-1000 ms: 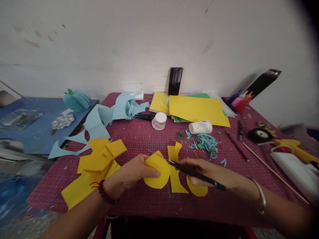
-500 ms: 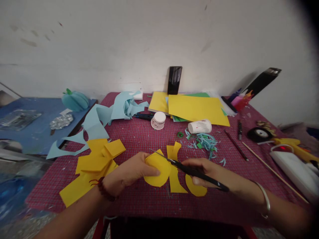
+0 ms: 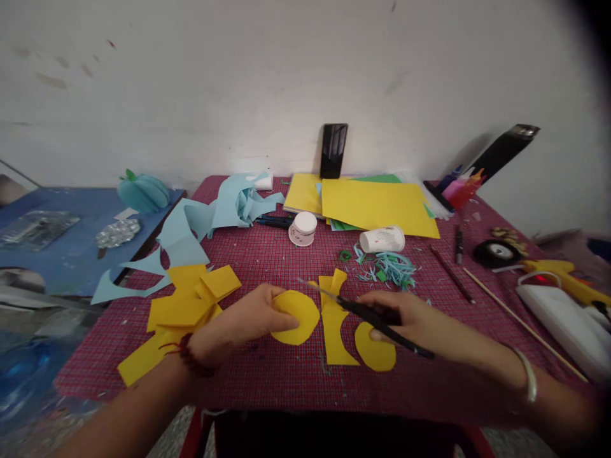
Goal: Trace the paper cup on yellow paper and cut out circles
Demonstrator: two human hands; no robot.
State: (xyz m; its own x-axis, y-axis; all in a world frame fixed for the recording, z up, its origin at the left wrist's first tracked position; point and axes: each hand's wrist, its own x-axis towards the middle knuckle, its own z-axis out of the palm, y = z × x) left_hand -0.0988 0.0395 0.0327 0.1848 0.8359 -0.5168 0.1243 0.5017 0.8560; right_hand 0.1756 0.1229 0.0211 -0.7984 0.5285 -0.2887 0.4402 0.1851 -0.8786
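Observation:
My left hand [image 3: 243,321] pinches a round yellow paper disc [image 3: 296,317] just above the red checked tablecloth [image 3: 267,261]. My right hand [image 3: 405,318] grips black scissors [image 3: 363,313], their blades pointing left toward the disc but now apart from it. Below the scissors lie a yellow offcut with curved notches [image 3: 334,331] and a second yellow disc [image 3: 375,348]. A heap of yellow paper scraps [image 3: 184,312] lies under my left wrist.
Yellow and green sheets [image 3: 377,207], a tipped white cup [image 3: 382,240], a small white jar [image 3: 304,229], blue paper scraps [image 3: 210,216] and shreds [image 3: 389,267] lie further back. A phone [image 3: 333,151] leans on the wall. Sticks, tape and a glue gun [image 3: 563,277] are at right.
The scissors have come off the yellow disc and moved right and up. My left hand has drawn the disc slightly left, now free of the offcut.

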